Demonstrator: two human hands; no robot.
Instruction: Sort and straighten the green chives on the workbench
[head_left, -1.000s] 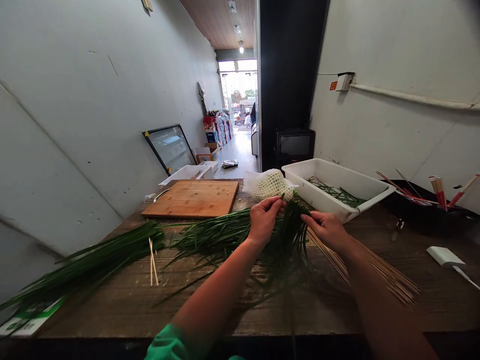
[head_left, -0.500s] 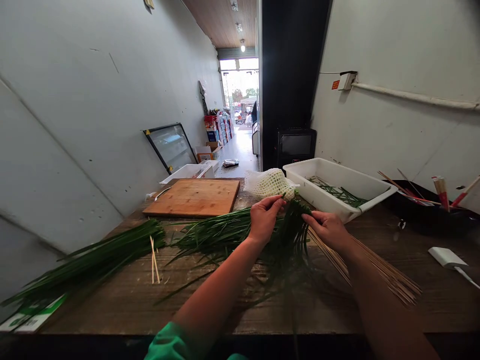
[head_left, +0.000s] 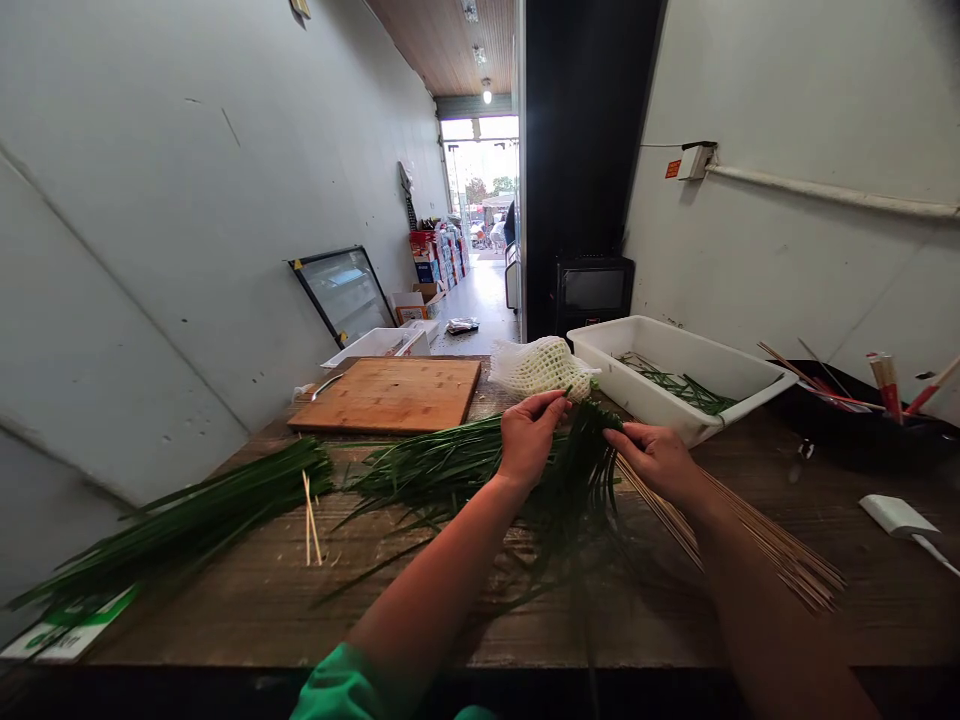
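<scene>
Head view: above the middle of a wooden worktop (head_left: 225,610), the left hand (head_left: 526,435) pinches what looks like one green stalk, while the right hand (head_left: 656,458), thumb against fingers, grips the edge of a hanging row of long greens (head_left: 589,440). Thin sticks (head_left: 780,552) fan toward the near right corner. The step appears to be lining up stalks; whether a stick pierces them cannot be told. Next likely calls for a steady right pinch and fine left placement.
</scene>
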